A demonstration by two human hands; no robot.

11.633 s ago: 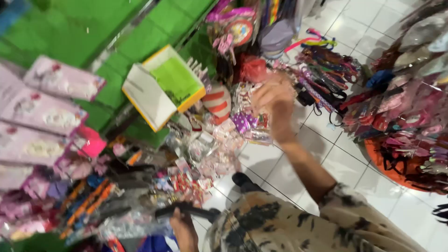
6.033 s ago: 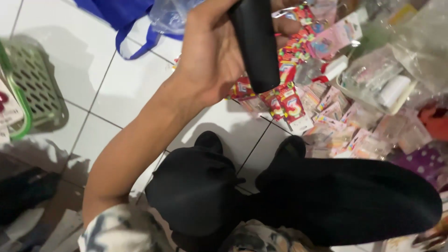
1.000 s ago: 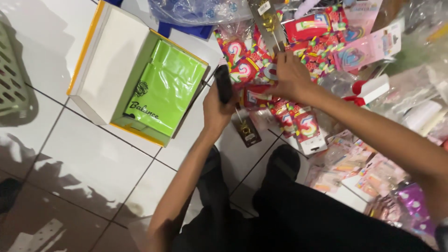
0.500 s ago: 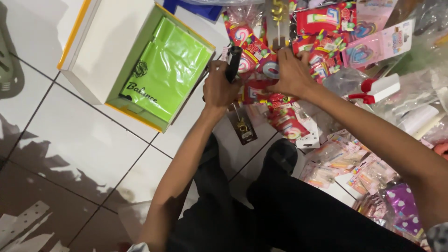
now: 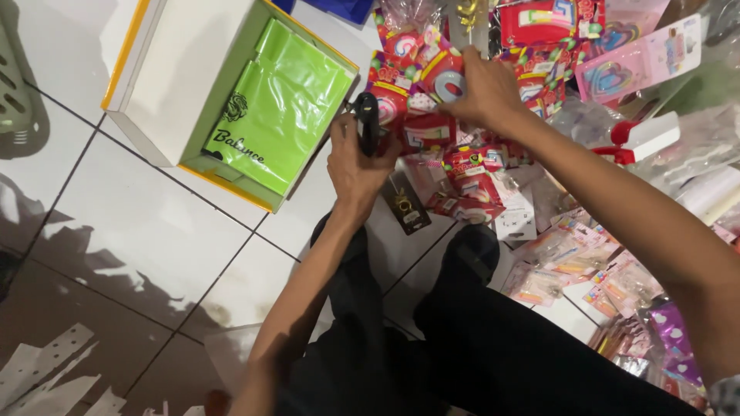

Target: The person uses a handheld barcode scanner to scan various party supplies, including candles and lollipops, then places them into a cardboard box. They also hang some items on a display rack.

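Gripping a slim black handheld tool [image 5: 365, 123] in a closed fist, the left hand [image 5: 356, 166] sat just above the centre of the frame, the tool's upper end poking out past the knuckles (what kind of tool it was, the view did not show). Right beside it, the right hand [image 5: 484, 91] pinched the edge of a red packet of number-shaped party candles [image 5: 426, 131], fingers curled down over the packet's top and thumb hidden beneath, so that tool and packet nearly met between the two hands.

Around that packet lay a loose heap of similar red candle packets [image 5: 472, 173], spreading from the top centre down toward the middle of the frame. A black hang tag [image 5: 406, 206] lay on the white tile floor [image 5: 139, 239] just below the left wrist. Further right were pink carded trinkets [image 5: 644, 58] at the upper right and small clear-bagged accessories [image 5: 609, 285] at the lower right. To the upper left stood an open white box [image 5: 185, 77] lined with a bright green plastic bag [image 5: 281, 108]. The person's dark trousers [image 5: 493, 347] filled the lower middle.

The risk, as I judged it, was in the pinch: held only at one edge, the slick packet could twist or slip free once the tool pressed against it, dropping back into the heap and getting lost among its look-alikes. The crowded pile could also slide if nudged by the forearm.
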